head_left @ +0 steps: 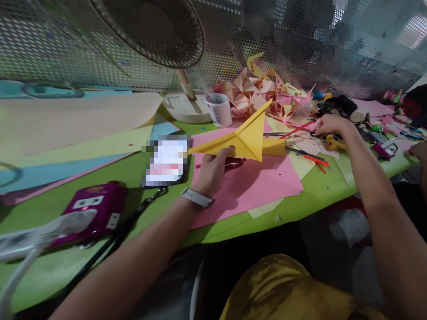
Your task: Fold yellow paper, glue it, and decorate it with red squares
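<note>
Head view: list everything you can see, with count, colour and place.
yellow folded paper: one, yellow, held above the pink sheet.
pink sheet: one, pink, flat at the table's middle.
table: one, green, across the view.
paper sheets: several, beige, yellow-green and blue, on the left.
fan: one, dark grille, pale base, at the back.
cup: one, white, beside the fan's base.
folded paper pile: many pieces, pink and orange, right of the cup.
blurred flat device: one, white, left of the left hand.
magenta box: one, near left.
tools: several, red, yellow and dark, on the right.
other person's hand: one, right edge.
left hand: grip shut on the yellow folded paper.
right hand: among the tools, grip unclear.
</note>
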Demonstrator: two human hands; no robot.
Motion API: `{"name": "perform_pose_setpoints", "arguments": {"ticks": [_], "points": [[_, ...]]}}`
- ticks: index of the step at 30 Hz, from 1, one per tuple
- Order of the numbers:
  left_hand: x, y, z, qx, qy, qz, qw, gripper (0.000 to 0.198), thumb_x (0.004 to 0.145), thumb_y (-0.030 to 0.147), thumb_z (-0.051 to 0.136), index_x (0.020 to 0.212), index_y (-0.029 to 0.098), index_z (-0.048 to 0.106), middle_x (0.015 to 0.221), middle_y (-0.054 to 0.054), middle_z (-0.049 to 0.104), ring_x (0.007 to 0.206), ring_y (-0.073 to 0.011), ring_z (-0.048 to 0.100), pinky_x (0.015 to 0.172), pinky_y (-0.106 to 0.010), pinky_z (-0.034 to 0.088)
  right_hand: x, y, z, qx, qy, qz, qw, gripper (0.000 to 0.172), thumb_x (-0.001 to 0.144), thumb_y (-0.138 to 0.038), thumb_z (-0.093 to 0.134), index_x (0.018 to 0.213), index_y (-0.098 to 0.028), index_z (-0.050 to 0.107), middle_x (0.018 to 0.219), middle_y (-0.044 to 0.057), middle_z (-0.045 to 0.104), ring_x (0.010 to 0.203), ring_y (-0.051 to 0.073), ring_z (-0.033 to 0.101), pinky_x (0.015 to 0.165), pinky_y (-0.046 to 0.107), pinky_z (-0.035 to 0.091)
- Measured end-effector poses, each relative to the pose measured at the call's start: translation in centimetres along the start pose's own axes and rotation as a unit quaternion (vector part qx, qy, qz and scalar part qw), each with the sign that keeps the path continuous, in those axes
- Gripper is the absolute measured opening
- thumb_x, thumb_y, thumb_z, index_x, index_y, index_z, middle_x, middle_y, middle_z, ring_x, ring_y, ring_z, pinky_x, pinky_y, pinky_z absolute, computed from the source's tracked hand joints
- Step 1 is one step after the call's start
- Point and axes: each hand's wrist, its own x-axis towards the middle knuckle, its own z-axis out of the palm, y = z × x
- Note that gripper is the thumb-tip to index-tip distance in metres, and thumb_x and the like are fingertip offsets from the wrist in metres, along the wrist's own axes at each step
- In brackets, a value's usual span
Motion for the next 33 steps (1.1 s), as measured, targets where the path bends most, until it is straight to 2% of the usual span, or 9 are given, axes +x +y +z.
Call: {"name": "perform_pose_setpoints", "arguments": {"ticks": [3, 6, 9, 11, 13, 16, 18, 25, 33], "points": [[0.0, -0.1, 0.0, 0.004, -0.005, 0.016, 1.0, 0.03, 0.07, 0.036, 0.078, 0.087, 0.013, 0.068, 0.079, -0.008, 0.076, 0.067, -0.0209, 0.075, 0.065, -0.03, 0.063, -0.8, 1.9, 0.8, 0.177, 0.002, 0.023, 0.984, 0.018, 0.073, -0.031, 0.083, 0.07, -0.017, 0.073, 0.064, 0.002, 0.067, 0.055, 0.012, 0.058, 0.052, 0.023, 0.045], [-0.1, 0.0, 0.1, 0.014, -0.007, 0.027, 1.0, 0.031, 0.072, 0.036, 0.076, 0.091, 0.013, 0.069, 0.082, -0.009, 0.076, 0.064, -0.0196, 0.074, 0.061, -0.028, 0.061, -1.4, 1.8, 3.3, 0.391, -0.009, 0.025, 0.92, 0.022, 0.07, -0.029, 0.086, 0.072, -0.014, 0.07, 0.061, 0.0, 0.064, 0.049, 0.007, 0.052, 0.047, 0.02, 0.042], [-0.3, 0.2, 0.2, 0.01, -0.008, 0.031, 0.999, 0.031, 0.072, 0.035, 0.077, 0.093, 0.014, 0.069, 0.081, -0.007, 0.076, 0.063, -0.0186, 0.074, 0.06, -0.027, 0.061, -2.5, -1.1, 6.4, 0.609, -0.026, 0.016, 0.792, 0.026, 0.069, -0.029, 0.087, 0.076, -0.016, 0.066, 0.062, -0.003, 0.064, 0.046, 0.004, 0.048, 0.043, 0.017, 0.039], [-0.4, 0.4, 0.1, 0.001, -0.005, 0.031, 0.999, 0.03, 0.071, 0.034, 0.077, 0.092, 0.014, 0.068, 0.081, -0.006, 0.075, 0.064, -0.019, 0.074, 0.061, -0.028, 0.062, -3.6, -3.9, 7.9, 0.69, -0.065, 0.014, 0.721, 0.026, 0.07, -0.03, 0.086, 0.077, -0.018, 0.064, 0.062, -0.004, 0.064, 0.046, 0.005, 0.049, 0.04, 0.016, 0.037], [-0.4, 0.5, 0.0, -0.002, -0.001, 0.028, 1.0, 0.028, 0.07, 0.034, 0.078, 0.087, 0.015, 0.067, 0.078, -0.005, 0.073, 0.065, -0.02, 0.075, 0.061, -0.028, 0.062, -4.7, -6.7, 8.9, 0.736, -0.098, 0.013, 0.67, 0.029, 0.073, -0.037, 0.084, 0.077, -0.02, 0.061, 0.064, -0.003, 0.066, 0.048, 0.007, 0.053, 0.042, 0.018, 0.042], [-0.2, 0.5, -0.2, 0.002, 0.003, 0.018, 1.0, 0.026, 0.071, 0.034, 0.077, 0.083, 0.015, 0.066, 0.076, -0.005, 0.072, 0.066, -0.0201, 0.075, 0.062, -0.028, 0.062, -6.1, -10.2, 9.4, 0.779, -0.076, -0.016, 0.622, 0.038, 0.073, -0.049, 0.083, 0.079, -0.021, 0.058, 0.071, -0.002, 0.069, 0.056, 0.009, 0.061, 0.051, 0.021, 0.051], [-0.1, 0.5, -0.3, 0.003, 0.007, 0.006, 1.0, 0.026, 0.071, 0.034, 0.077, 0.084, 0.015, 0.067, 0.079, -0.006, 0.074, 0.067, -0.0202, 0.075, 0.064, -0.029, 0.062, -6.6, -11.9, 9.5, 0.787, -0.038, -0.053, 0.614, 0.043, 0.07, -0.052, 0.084, 0.083, -0.021, 0.058, 0.078, -0.001, 0.072, 0.066, 0.012, 0.068, 0.059, 0.023, 0.056], [-0.4, 0.3, -0.3, 0.033, 0.003, 0.004, 0.999, 0.028, 0.073, 0.037, 0.076, 0.088, 0.014, 0.069, 0.085, -0.009, 0.076, 0.071, -0.0215, 0.076, 0.065, -0.031, 0.063, -7.4, -14.8, 11.5, 0.742, 0.063, -0.121, 0.657, 0.066, 0.053, -0.047, 0.094, 0.097, -0.024, 0.051, 0.093, 0.0, 0.072, 0.086, 0.017, 0.073, 0.077, 0.032, 0.062], [-1.3, -0.4, 0.0, 0.08, -0.051, 0.033, 0.995, 0.033, 0.074, 0.045, 0.078, 0.088, 0.016, 0.07, 0.089, -0.009, 0.077, 0.082, -0.026, 0.077, 0.071, -0.035, 0.066, -7.1, -14.7, 13.3, 0.691, 0.155, -0.159, 0.688, 0.07, 0.057, -0.044, 0.091, 0.102, -0.028, 0.039, 0.105, 0.002, 0.06, 0.097, 0.017, 0.063, 0.068, 0.027, 0.058]]}}
